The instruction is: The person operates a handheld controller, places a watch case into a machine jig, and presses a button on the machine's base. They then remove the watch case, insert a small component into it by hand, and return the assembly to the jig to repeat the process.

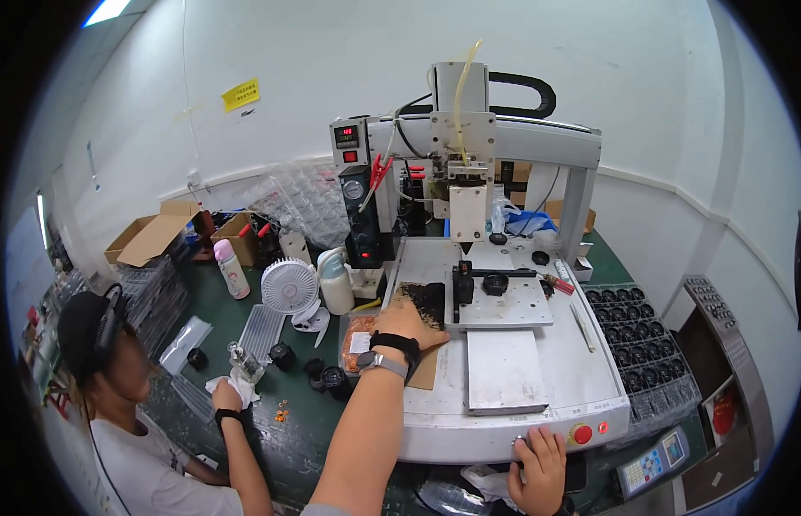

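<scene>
My left hand (407,325), with a watch and a black band at the wrist, reaches onto the left side of the machine bed (581,378). Thumb and fingers are spread over a patch of dark and tan small bits (426,297); the fingertips are partly hidden. Beside it lies a clear bag of orange pieces (353,340). My right hand (540,469) rests at the bed's front edge, fingers bent and slightly apart by a small button, holding nothing visible. A round black part (496,285) and an upright black block (462,282) sit on the metal plate (525,314) below the machine head (467,211).
At left a co-worker's hand (228,396) rests on a white cloth near a glass bottle (244,361). A white fan (290,285) and a bottle (335,282) stand behind. Trays of black round parts (637,340), a red stop button (581,433) and a handheld controller (654,464) are at right.
</scene>
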Demonstrator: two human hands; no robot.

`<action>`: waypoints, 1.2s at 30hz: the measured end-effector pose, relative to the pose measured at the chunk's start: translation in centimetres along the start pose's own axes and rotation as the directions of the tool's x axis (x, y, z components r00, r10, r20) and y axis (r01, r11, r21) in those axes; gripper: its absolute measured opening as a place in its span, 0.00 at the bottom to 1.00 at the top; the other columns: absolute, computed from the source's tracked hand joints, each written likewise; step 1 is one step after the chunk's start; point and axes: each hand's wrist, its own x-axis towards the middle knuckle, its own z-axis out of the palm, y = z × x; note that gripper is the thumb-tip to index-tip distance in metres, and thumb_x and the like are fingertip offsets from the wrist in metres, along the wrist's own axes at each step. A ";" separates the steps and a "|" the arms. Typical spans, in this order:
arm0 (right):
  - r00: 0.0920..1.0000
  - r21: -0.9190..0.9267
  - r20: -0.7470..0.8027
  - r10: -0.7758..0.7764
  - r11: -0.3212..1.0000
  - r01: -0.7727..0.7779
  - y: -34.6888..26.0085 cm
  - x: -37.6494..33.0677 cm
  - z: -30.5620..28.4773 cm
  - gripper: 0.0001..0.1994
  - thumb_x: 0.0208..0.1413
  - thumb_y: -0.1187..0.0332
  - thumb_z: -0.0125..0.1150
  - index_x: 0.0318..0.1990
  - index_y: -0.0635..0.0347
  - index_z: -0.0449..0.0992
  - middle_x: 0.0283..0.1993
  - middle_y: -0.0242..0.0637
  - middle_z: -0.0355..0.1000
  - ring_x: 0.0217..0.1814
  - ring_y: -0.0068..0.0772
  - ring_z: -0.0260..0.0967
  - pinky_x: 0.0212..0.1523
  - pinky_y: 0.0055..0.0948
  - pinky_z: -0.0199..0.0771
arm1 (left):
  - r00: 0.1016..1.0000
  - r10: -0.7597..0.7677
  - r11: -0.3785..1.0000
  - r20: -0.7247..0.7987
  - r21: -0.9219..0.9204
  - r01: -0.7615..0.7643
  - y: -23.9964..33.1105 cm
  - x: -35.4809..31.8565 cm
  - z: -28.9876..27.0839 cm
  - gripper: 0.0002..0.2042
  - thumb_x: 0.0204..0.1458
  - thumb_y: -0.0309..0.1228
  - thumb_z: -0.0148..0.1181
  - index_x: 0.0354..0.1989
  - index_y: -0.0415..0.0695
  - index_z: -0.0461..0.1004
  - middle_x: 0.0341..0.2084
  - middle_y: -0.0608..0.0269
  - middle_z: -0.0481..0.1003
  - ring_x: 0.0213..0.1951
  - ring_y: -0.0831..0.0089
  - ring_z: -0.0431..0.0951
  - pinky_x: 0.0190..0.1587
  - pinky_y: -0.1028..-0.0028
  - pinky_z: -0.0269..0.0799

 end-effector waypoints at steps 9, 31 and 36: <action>1.000 -0.002 -0.023 -0.003 1.000 0.003 0.0 -0.4 1.2 0.22 0.43 0.72 0.57 0.50 0.63 0.68 0.57 0.52 0.61 0.61 0.56 0.55 0.61 0.52 0.50 | 0.985 -0.090 0.994 -0.145 -0.071 0.080 -0.4 -0.4 -0.8 0.47 0.27 0.54 0.66 0.53 0.31 0.61 0.46 0.36 0.69 0.51 0.49 0.69 0.53 0.63 0.66; 1.000 -0.072 0.003 0.024 0.997 -0.023 0.0 -1.6 2.3 0.29 0.42 0.66 0.62 0.55 0.64 0.63 0.60 0.52 0.57 0.65 0.56 0.49 0.64 0.54 0.41 | 0.917 -0.222 0.904 -0.331 -0.423 0.066 -1.0 -1.3 -1.7 0.45 0.26 0.54 0.68 0.55 0.41 0.63 0.51 0.43 0.62 0.56 0.50 0.61 0.59 0.62 0.57; 1.000 -0.092 -0.003 0.020 0.996 -0.021 0.2 -1.8 2.6 0.30 0.42 0.64 0.62 0.55 0.63 0.62 0.61 0.50 0.57 0.65 0.55 0.49 0.64 0.54 0.41 | 0.911 -0.208 0.912 -0.356 -0.408 0.049 -1.0 -1.0 -1.5 0.44 0.26 0.53 0.69 0.54 0.41 0.63 0.51 0.43 0.62 0.56 0.50 0.61 0.59 0.62 0.57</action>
